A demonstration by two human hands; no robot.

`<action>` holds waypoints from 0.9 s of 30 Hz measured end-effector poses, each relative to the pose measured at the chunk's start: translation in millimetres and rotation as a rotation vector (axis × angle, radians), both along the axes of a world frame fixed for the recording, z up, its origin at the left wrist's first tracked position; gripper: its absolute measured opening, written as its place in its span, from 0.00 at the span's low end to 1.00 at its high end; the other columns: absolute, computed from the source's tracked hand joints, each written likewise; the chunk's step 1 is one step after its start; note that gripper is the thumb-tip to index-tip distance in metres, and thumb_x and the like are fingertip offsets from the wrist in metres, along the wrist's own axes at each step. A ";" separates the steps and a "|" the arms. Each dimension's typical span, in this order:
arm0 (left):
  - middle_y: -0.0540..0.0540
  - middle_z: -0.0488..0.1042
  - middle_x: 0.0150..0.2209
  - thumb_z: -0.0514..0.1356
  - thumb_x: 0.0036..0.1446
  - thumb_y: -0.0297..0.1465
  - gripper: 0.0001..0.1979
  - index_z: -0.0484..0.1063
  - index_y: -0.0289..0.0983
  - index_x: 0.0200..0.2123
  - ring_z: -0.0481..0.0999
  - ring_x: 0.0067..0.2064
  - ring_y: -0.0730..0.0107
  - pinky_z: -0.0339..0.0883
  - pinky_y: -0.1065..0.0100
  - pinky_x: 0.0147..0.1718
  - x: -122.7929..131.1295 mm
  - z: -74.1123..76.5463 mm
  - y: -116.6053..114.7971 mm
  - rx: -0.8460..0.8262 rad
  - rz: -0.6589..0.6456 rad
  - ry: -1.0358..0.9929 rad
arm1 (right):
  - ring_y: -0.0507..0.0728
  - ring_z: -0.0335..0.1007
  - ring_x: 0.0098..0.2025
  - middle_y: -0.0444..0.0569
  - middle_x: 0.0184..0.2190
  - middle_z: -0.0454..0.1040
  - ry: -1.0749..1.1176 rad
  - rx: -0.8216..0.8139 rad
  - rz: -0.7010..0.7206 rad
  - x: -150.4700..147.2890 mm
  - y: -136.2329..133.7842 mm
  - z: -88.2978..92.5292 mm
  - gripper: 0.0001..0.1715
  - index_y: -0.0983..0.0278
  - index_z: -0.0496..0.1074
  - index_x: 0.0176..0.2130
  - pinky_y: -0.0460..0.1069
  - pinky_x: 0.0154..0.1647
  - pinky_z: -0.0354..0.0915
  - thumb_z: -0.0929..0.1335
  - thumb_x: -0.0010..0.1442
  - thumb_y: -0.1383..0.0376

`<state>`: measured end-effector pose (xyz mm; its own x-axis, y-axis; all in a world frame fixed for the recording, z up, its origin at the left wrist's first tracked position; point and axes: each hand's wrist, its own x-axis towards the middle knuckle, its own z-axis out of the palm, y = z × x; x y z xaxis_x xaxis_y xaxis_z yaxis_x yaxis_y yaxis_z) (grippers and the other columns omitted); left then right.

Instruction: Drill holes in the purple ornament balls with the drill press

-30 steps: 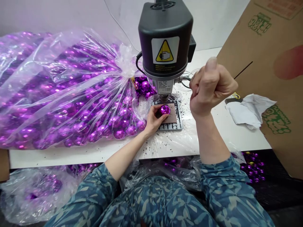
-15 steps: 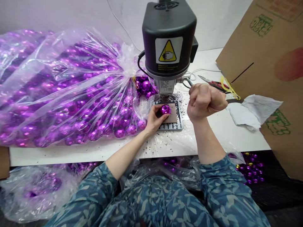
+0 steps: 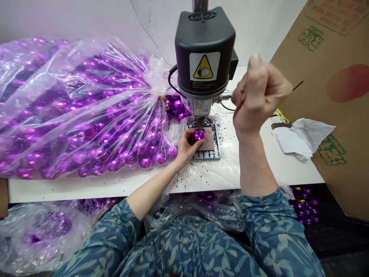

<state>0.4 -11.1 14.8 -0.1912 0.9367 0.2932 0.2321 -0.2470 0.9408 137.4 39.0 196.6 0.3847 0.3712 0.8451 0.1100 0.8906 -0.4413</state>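
Purple faceted ornaments (image 3: pixel 86 130) fill a large clear plastic bag (image 3: pixel 54 65), knotted at its neck and lying across the left of the white worktop (image 3: pixel 86 190). Below the worktop's front edge sits a slacker plastic bag (image 3: pixel 43 234) holding more purple balls. Just past the knot, more ornaments (image 3: pixel 175 105) are heaped behind the bag's end, and dark shavings (image 3: pixel 201 181) speckle the worktop.

The left hand (image 3: pixel 186 148) reaches in from a blue leaf-patterned sleeve (image 3: pixel 112 231), its grip closed around a single purple ornament (image 3: pixel 198 135). That ornament sits on a brown pad (image 3: pixel 210 139) on a slotted metal plate (image 3: pixel 206 154), directly below the spindle (image 3: pixel 200 120) of a black-headed bench drill (image 3: pixel 204 42) with a yellow warning label (image 3: pixel 204 67). Whether the spindle touches the ornament cannot be told from this angle.

To the right of the drill, the right hand (image 3: pixel 261 96) is raised above the worktop, clenched into a fist with the thumb on top; the fingers hide anything it might hold. Farther right lie a yellow cord (image 3: pixel 281 116) and crumpled white paper (image 3: pixel 300 138). A large cardboard sheet (image 3: pixel 334 57) stands at the far right, and another cluster of purple ornaments (image 3: pixel 304 206) lies below the worktop.
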 end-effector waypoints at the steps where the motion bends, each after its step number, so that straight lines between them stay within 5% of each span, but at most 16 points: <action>1: 0.42 0.79 0.46 0.75 0.54 0.38 0.23 0.69 0.39 0.47 0.81 0.46 0.61 0.77 0.58 0.47 -1.5 5.8 -9.1 -0.010 0.032 0.034 | 0.45 0.43 0.13 0.38 0.11 0.52 -0.010 -0.031 -0.002 -1.3 1.0 9.0 0.41 0.59 0.50 0.17 0.51 0.16 0.46 0.62 0.61 0.32; 4: 0.45 0.79 0.42 0.73 0.56 0.38 0.21 0.70 0.39 0.47 0.80 0.40 0.65 0.77 0.62 0.39 -4.6 21.0 -53.8 0.016 -0.009 0.142 | 0.45 0.40 0.13 0.38 0.10 0.52 -0.017 -0.045 0.026 -3.3 3.3 21.3 0.43 0.58 0.51 0.17 0.51 0.17 0.46 0.59 0.58 0.28; 6: 0.45 0.79 0.42 0.72 0.59 0.40 0.19 0.70 0.40 0.47 0.80 0.40 0.64 0.78 0.62 0.38 -3.5 24.1 -93.2 0.110 -0.187 0.221 | 0.46 0.41 0.13 0.38 0.11 0.52 0.006 -0.015 0.069 -3.6 3.1 20.5 0.42 0.59 0.51 0.17 0.52 0.18 0.46 0.62 0.58 0.29; 9: 0.40 0.80 0.44 0.70 0.61 0.41 0.19 0.70 0.40 0.48 0.81 0.43 0.58 0.80 0.59 0.39 2.5 15.5 -146.1 0.304 -0.547 0.435 | 0.46 0.42 0.14 0.39 0.12 0.53 0.035 0.008 0.114 -3.6 1.5 16.8 0.41 0.60 0.51 0.17 0.52 0.18 0.46 0.64 0.58 0.32; 12: 0.34 0.81 0.48 0.69 0.62 0.44 0.23 0.69 0.39 0.53 0.82 0.44 0.53 0.82 0.56 0.40 5.6 3.2 -162.7 0.482 -0.651 0.627 | 0.47 0.43 0.14 0.38 0.12 0.52 0.034 -0.005 0.098 -3.1 2.1 14.7 0.41 0.60 0.50 0.18 0.52 0.18 0.46 0.65 0.60 0.34; 15: 0.34 0.80 0.51 0.63 0.68 0.41 0.19 0.68 0.39 0.56 0.82 0.51 0.55 0.82 0.56 0.45 -5.7 7.2 -126.1 0.554 -0.449 0.613 | 0.46 0.43 0.14 0.38 0.11 0.51 0.006 -0.022 0.065 -1.8 5.4 12.9 0.40 0.59 0.49 0.18 0.51 0.18 0.47 0.65 0.61 0.35; 17: 0.40 0.81 0.46 0.54 0.72 0.27 0.11 0.69 0.39 0.54 0.82 0.49 0.61 0.80 0.58 0.47 -21.5 21.7 -76.4 0.487 -0.213 0.610 | 0.46 0.44 0.15 0.38 0.12 0.51 -0.010 -0.048 0.049 -0.9 7.2 11.4 0.40 0.59 0.49 0.18 0.50 0.18 0.48 0.63 0.62 0.34; 21: 0.34 0.80 0.48 0.52 0.65 0.18 0.16 0.74 0.32 0.51 0.81 0.52 0.52 0.75 0.52 0.54 -52.8 56.0 37.7 -0.009 0.159 0.800 | 0.46 0.45 0.16 0.38 0.12 0.51 -0.014 -0.081 0.035 0.4 6.7 8.8 0.40 0.59 0.48 0.19 0.50 0.20 0.48 0.63 0.62 0.34; 24: 0.31 0.78 0.54 0.56 0.63 0.20 0.18 0.76 0.33 0.55 0.79 0.56 0.46 0.71 0.50 0.58 -59.5 64.5 94.1 -0.311 0.131 0.905 | 0.45 0.45 0.15 0.37 0.13 0.52 0.005 -0.050 0.089 1.3 4.2 7.5 0.39 0.60 0.50 0.19 0.48 0.20 0.48 0.65 0.66 0.40; 27: 0.34 0.78 0.54 0.61 0.63 0.25 0.19 0.75 0.37 0.57 0.79 0.57 0.47 0.70 0.53 0.59 -55.6 55.3 117.0 -0.395 0.095 0.838 | 0.44 0.46 0.16 0.37 0.13 0.53 0.003 -0.028 0.127 2.5 2.1 6.3 0.37 0.62 0.52 0.19 0.47 0.20 0.47 0.67 0.67 0.45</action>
<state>-55.2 106.0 70.1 -0.1417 0.9893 0.0336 0.8765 0.1096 0.4687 139.9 41.0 202.9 0.3354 0.4406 0.8327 -0.0046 0.8847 -0.4662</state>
